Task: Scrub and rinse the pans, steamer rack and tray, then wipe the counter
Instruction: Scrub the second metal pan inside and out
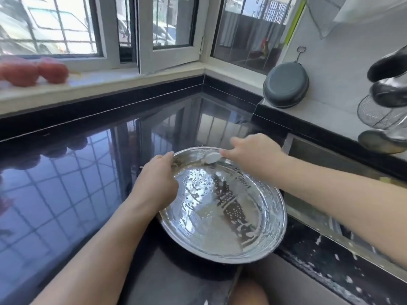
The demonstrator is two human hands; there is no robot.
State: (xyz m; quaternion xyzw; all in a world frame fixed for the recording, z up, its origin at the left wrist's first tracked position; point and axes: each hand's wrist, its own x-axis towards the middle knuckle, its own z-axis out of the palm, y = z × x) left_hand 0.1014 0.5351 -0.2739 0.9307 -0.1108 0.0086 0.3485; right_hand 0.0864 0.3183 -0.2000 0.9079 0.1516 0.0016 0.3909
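Your tray sits on the counter, hanging over its near edge. Your left hand is on its left rim. Your right hand is at the far rim with a brush. The sink lies to the right. A pan leans on the wall behind it.

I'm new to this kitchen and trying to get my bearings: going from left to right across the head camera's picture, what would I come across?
Red bagged items on the windowsill → left hand gripping the tray's rim → round steel tray → dark pan leaning on the wall → wire strainer.
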